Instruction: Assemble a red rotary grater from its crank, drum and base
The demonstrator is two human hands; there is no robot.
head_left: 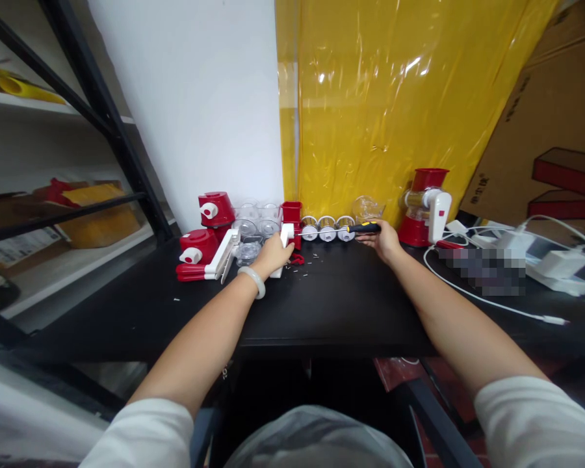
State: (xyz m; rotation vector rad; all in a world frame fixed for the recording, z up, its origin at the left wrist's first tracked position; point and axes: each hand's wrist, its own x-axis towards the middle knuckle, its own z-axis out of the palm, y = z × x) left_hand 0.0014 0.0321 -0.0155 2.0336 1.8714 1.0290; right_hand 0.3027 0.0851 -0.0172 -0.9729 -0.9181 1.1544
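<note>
My left hand, with a pale bangle on the wrist, is closed around a white plastic crank-like part. A red square-topped housing rises just behind it; whether the two are joined is unclear. My right hand grips a screwdriver by its black and yellow handle. Its thin shaft points left, and the tip reaches the white and red parts. Below lie a small red plastic piece and several small pale bits, perhaps screws. Several round drum cutters stand in a row behind the shaft.
Left are red housings, white and red handles and clear plastic parts. An assembled red and white rotary grater stands right, near white cables and a power strip. A yellow plastic sheet hangs behind the black table.
</note>
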